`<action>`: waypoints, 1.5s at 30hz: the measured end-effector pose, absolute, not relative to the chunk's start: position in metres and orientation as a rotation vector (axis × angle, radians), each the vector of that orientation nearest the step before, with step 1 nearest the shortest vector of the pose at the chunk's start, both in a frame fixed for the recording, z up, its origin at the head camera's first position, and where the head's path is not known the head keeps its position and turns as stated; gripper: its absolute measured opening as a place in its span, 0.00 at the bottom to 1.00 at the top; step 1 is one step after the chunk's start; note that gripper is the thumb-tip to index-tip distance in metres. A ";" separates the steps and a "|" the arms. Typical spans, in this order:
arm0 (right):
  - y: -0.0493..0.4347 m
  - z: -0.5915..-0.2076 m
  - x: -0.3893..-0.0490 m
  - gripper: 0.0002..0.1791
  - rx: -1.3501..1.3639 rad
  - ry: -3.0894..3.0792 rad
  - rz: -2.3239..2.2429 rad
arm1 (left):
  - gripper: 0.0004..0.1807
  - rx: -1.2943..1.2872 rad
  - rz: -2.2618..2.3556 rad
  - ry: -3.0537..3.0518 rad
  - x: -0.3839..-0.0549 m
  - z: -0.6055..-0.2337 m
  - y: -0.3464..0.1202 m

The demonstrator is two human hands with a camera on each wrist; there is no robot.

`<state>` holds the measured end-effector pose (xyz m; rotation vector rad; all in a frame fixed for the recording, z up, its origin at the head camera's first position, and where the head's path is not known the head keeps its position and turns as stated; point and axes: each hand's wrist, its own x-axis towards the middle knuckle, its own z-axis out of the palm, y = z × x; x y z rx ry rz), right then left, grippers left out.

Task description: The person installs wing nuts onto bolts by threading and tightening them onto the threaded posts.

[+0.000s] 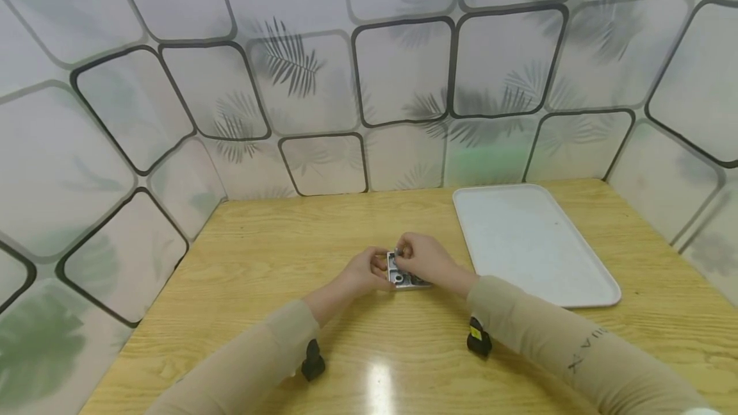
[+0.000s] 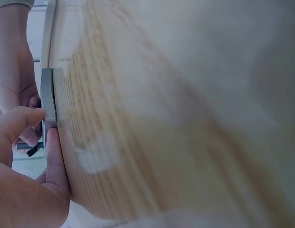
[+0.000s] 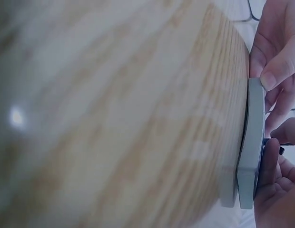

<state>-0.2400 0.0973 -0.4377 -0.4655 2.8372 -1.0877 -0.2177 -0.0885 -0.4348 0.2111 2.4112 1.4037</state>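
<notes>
A small flat silver-grey metal housing (image 1: 401, 280), with a round fitting and dark parts inside, rests on the wooden table. My left hand (image 1: 369, 270) grips its left side, thumb and fingers at the edge; in the left wrist view the thumb lies against the housing (image 2: 48, 95). Over the housing's top, my right hand (image 1: 425, 257) pinches a small dark rod-like piece (image 2: 31, 149) between thumb and fingertips. From the right wrist side, the housing's smooth grey wall (image 3: 252, 128) shows, and the right fingers hide most of the inside.
A white rectangular tray (image 1: 519, 235) lies on the table (image 1: 277, 229) to the right, close to the right forearm. Behind the table and at both sides stand patterned cloth walls (image 1: 403, 75). A black wrist camera (image 1: 478, 338) sits under the right cuff.
</notes>
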 end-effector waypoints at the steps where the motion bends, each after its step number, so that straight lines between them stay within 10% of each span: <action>1: 0.097 -0.437 -0.240 0.07 -0.469 2.843 -1.079 | 0.44 0.213 1.402 2.412 -0.218 -0.435 -0.089; 19: 0.084 -0.430 -0.239 0.11 -0.384 2.948 -0.852 | 0.43 0.221 1.425 2.389 -0.217 -0.435 -0.090; 26: 0.091 -0.429 -0.240 0.28 -0.471 2.849 -0.941 | 0.43 0.216 1.419 2.389 -0.218 -0.434 -0.089; 45: 0.112 -0.433 -0.246 0.20 -0.594 2.553 -1.306 | 0.45 0.196 1.425 2.387 -0.220 -0.437 -0.089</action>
